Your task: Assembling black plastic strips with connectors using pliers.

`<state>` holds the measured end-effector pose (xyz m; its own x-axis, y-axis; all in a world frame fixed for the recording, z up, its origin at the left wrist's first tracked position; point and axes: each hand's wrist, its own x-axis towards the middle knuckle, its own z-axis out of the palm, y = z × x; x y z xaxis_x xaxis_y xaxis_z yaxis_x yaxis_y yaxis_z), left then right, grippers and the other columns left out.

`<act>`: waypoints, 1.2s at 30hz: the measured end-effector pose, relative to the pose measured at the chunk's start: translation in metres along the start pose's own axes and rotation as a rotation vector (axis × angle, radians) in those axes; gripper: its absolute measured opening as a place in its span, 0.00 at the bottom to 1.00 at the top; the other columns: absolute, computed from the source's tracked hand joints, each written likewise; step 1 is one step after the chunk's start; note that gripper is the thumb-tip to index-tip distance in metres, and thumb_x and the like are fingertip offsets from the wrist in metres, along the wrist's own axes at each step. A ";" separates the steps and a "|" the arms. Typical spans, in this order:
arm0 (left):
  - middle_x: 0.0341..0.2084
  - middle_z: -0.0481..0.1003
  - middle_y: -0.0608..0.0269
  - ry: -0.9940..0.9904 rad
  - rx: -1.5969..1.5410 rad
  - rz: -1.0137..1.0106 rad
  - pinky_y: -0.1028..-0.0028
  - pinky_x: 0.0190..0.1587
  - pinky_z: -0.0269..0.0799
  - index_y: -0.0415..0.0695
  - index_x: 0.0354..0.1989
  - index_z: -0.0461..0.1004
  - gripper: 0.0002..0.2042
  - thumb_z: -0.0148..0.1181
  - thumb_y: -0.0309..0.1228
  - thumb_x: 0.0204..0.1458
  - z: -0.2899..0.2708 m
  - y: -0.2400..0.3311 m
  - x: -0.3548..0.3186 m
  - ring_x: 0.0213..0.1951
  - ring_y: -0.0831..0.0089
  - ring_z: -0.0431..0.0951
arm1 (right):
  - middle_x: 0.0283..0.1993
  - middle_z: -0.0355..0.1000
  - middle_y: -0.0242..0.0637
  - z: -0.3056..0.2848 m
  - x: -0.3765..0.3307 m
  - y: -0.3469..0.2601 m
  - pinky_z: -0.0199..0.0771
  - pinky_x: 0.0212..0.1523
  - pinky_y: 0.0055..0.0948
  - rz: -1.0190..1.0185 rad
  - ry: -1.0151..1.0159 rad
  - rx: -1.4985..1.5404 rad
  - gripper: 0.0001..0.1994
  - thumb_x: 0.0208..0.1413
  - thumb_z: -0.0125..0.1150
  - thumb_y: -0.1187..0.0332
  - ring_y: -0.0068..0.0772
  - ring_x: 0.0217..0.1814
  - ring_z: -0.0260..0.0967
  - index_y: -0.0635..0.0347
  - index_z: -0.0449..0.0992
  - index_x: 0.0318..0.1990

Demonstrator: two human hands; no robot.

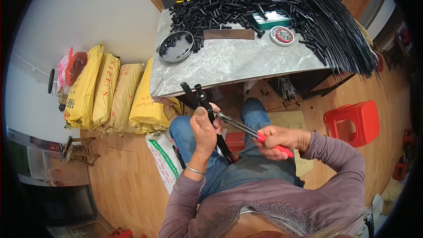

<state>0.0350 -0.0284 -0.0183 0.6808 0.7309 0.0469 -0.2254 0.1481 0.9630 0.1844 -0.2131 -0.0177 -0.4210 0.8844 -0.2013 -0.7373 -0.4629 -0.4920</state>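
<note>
Over my lap, my left hand is wrapped round a bundle of black rods with thick tube-like ends pointing up toward the table. Thin black lengths of the bundle hang below that hand. My right hand grips the red handles of a pair of long-nose pliers. The tips of the pliers meet the bundle beside my left fingers. What sits between the jaws is too small to make out.
Ahead stands a grey marbled table with a heap of black tubes, thin black rods, a round metal tray, a green box and a white dish. A red stool is at right, yellow sacks at left.
</note>
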 end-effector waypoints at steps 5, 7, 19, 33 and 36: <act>0.12 0.59 0.72 0.012 -0.022 0.028 0.82 0.14 0.54 0.41 0.34 0.67 0.29 0.45 0.61 0.55 -0.003 -0.003 -0.004 0.12 0.83 0.58 | 0.26 0.72 0.42 0.019 0.013 -0.025 0.71 0.22 0.23 -0.593 0.372 -1.538 0.09 0.58 0.50 0.73 0.25 0.18 0.69 0.66 0.67 0.44; 0.12 0.58 0.72 -0.053 -0.011 0.020 0.82 0.14 0.53 0.41 0.34 0.66 0.29 0.48 0.61 0.54 -0.009 -0.002 -0.004 0.12 0.84 0.57 | 0.26 0.72 0.43 0.028 0.004 -0.027 0.72 0.22 0.26 -0.456 0.441 -1.328 0.11 0.57 0.51 0.74 0.28 0.18 0.70 0.67 0.67 0.47; 0.11 0.57 0.73 -0.077 -0.025 0.015 0.82 0.14 0.52 0.40 0.35 0.66 0.29 0.45 0.61 0.56 -0.012 0.007 -0.011 0.12 0.84 0.56 | 0.22 0.69 0.37 0.027 0.005 -0.027 0.68 0.20 0.21 -0.251 0.293 -1.167 0.13 0.57 0.59 0.63 0.25 0.16 0.68 0.64 0.67 0.39; 0.11 0.58 0.72 -0.107 -0.018 0.015 0.82 0.14 0.53 0.40 0.36 0.66 0.31 0.43 0.62 0.54 -0.012 0.007 -0.016 0.12 0.84 0.57 | 0.20 0.65 0.33 0.037 0.004 -0.039 0.63 0.20 0.27 -0.115 0.211 -1.506 0.19 0.54 0.60 0.62 0.23 0.19 0.66 0.64 0.65 0.48; 0.11 0.58 0.72 -0.148 -0.046 -0.018 0.82 0.14 0.54 0.39 0.36 0.66 0.32 0.43 0.63 0.54 -0.014 0.008 -0.015 0.12 0.84 0.57 | 0.22 0.63 0.32 0.050 0.006 -0.031 0.63 0.20 0.28 0.052 0.412 -1.254 0.15 0.61 0.51 0.63 0.21 0.20 0.62 0.68 0.69 0.47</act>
<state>0.0136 -0.0287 -0.0154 0.7796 0.6222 0.0716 -0.2413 0.1929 0.9511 0.1780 -0.1963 0.0390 -0.0787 0.9236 -0.3751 0.3550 -0.3256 -0.8763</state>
